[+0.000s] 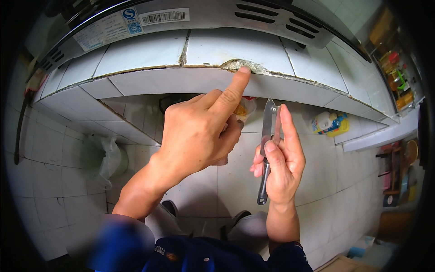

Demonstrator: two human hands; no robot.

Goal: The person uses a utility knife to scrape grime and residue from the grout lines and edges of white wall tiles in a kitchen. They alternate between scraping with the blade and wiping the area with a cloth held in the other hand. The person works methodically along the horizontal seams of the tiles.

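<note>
My left hand [200,129] reaches up to the front edge of a white-tiled counter [146,57]. Its index fingertip rests at a chipped, crumbly patch [234,63] on that edge, while the other fingers are curled; whether they hold anything is hidden. To the right, below the counter edge, my right hand [283,159] grips a peeler or small knife with a metal blade [267,124] and a dark handle [262,183]. The tool stands nearly upright with its pointed tip up. My thumb lies on the blade's lower part and my index finger extends along its right side.
A gas stove with a slotted metal side [217,17] sits on the counter. Below are a bin with a plastic liner [110,159] at the left and cleaning bottles [329,124] at the right. Shelves with jars [399,80] stand far right. My feet are on the tiled floor [193,193].
</note>
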